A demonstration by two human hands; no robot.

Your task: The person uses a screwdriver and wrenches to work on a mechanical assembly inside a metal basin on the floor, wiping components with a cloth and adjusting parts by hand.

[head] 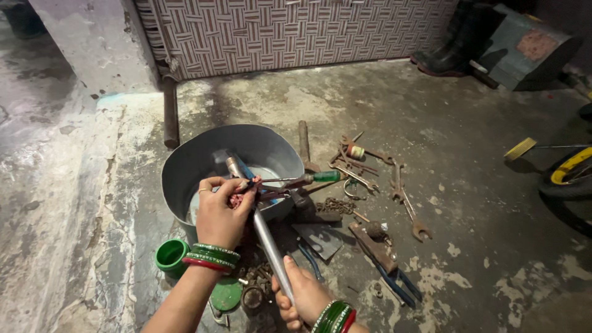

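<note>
Grey, stained concrete floor is seen throughout, cracked at the far left. Green plastic cup is stood on the floor beside the left wrist. Grey metal basin is placed just behind it, tilted, rim up. Left hand is held in front of the basin, fingers closed on a small reddish part near the upper end of a metal tube; green and red bangles are worn on the wrist. The tube is slanted from the basin down toward the bottom edge, and its lower end is gripped in the closed right hand, also bangled. Green round lid and a heap of small rusty nuts are lain between the two forearms. Green-handled screwdriver is pointed toward the left hand's fingers. Further right, a rusty chain, hammer, several spanners and blue-handled pliers are scattered on the floor. Bicycle wheel with yellow rim is cut by the right edge. Black boots are stood by the patterned wall at top right.
</note>
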